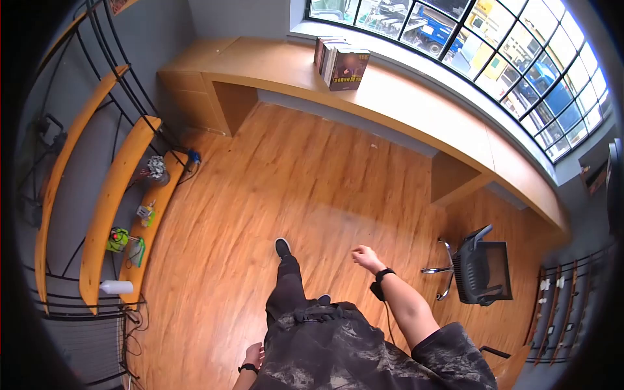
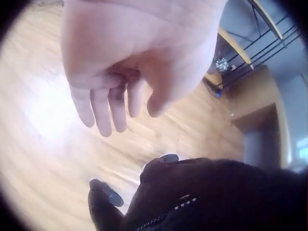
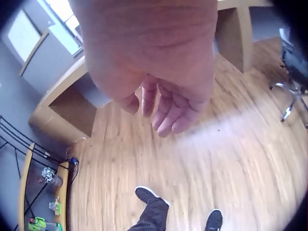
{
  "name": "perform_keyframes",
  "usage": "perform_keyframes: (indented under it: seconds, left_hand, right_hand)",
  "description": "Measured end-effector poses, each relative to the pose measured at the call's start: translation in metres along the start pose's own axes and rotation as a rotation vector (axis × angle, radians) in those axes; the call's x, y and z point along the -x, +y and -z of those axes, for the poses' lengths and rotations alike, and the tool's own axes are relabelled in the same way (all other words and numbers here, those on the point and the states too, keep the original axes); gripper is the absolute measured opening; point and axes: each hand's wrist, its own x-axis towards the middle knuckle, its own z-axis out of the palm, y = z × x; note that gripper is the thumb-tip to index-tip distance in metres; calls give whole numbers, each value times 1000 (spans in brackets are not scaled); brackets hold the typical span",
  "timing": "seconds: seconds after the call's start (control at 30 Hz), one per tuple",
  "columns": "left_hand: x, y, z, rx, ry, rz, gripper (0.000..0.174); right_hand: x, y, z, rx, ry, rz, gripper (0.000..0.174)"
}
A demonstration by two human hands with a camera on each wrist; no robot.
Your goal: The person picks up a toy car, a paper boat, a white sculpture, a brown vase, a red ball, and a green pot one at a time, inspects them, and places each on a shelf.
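Nothing is in the left hand (image 1: 254, 355), which hangs low beside the body at the bottom of the head view. In the left wrist view the fingers of that hand (image 2: 115, 103) point down, loosely bent, over the wooden floor. The right hand (image 1: 368, 258) is out in front of the body, above the floor (image 1: 325, 195), and holds nothing. Its fingers (image 3: 171, 113) hang loosely curled in the right wrist view. Neither hand touches an object.
A long wooden desk (image 1: 273, 65) runs under the window, with several books (image 1: 348, 70) standing on it. Wooden shelves (image 1: 120, 175) with small items are on the left. A black office chair (image 1: 478, 266) stands on the right. One foot (image 1: 282, 247) is forward.
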Motion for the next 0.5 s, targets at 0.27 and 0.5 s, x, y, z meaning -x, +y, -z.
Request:
perform_keyframes:
  seconds: [0.27, 0.5]
  left_hand:
    - [-118, 220, 24, 303, 148, -53, 24]
    - [-216, 483, 48, 195, 103, -420, 17]
  right_hand:
    - [-77, -161, -1, 554, -359, 125, 40]
    - [-156, -262, 44, 529, -144, 130, 35]
